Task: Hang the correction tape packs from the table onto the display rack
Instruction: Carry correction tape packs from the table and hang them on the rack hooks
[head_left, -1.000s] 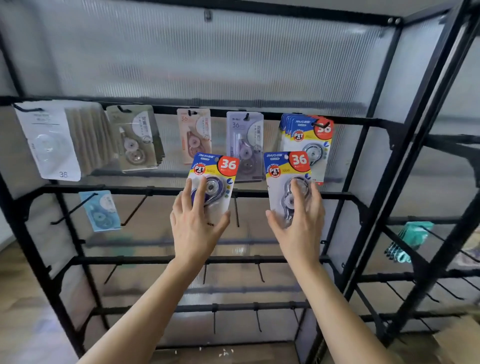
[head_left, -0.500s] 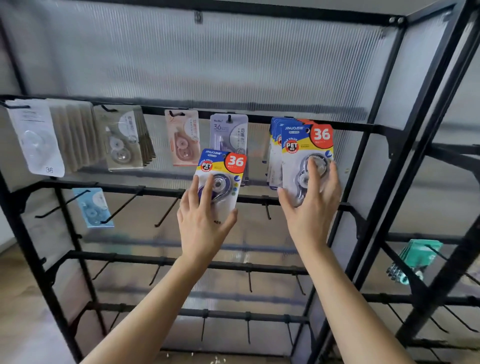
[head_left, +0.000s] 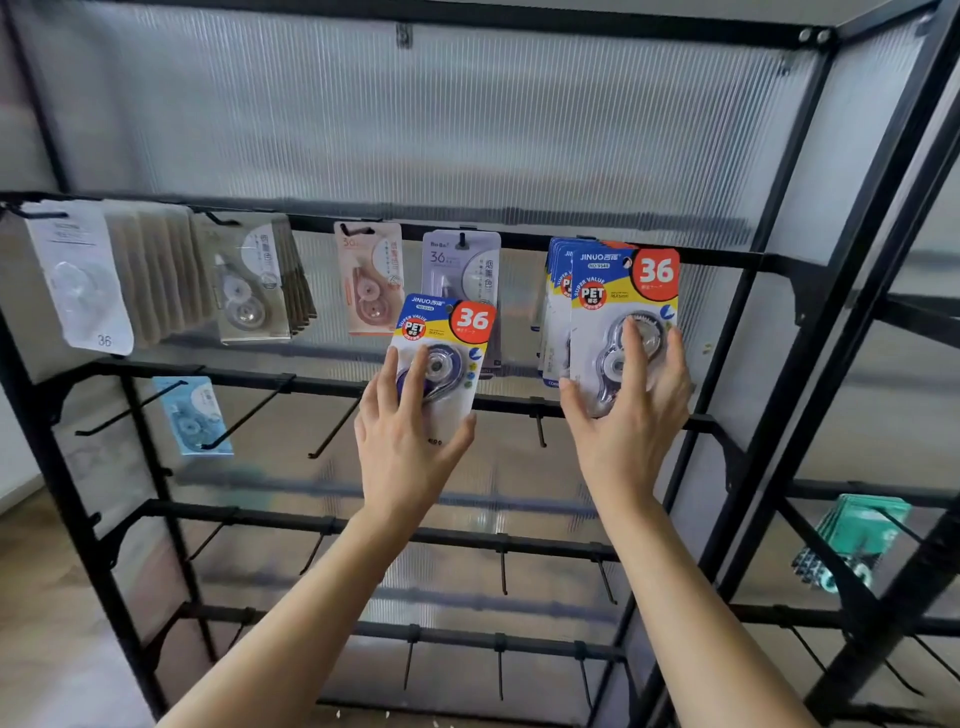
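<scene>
My right hand (head_left: 631, 410) grips a blue, yellow and red correction tape pack (head_left: 623, 291) marked 36, held up against the stack of same packs (head_left: 557, 291) hanging at the right end of the rack's top bar (head_left: 727, 255). Its hang hole sits at the bar's hook; whether it is threaded on I cannot tell. My left hand (head_left: 408, 441) grips a second identical pack (head_left: 447, 332), lower and to the left, in front of a lilac pack (head_left: 462, 260).
The black display rack holds more packs: white (head_left: 78, 275), beige (head_left: 156, 265), clear-grey (head_left: 249, 286), pink (head_left: 366, 275) on the top row, a light blue one (head_left: 189, 415) below. Several bare hooks (head_left: 540, 431) jut from lower bars. Green packs (head_left: 857, 535) hang on the right rack.
My right hand has lifted its pack up and right, from mid-height to the top bar against the hanging stack. My left hand has risen a little with its pack.
</scene>
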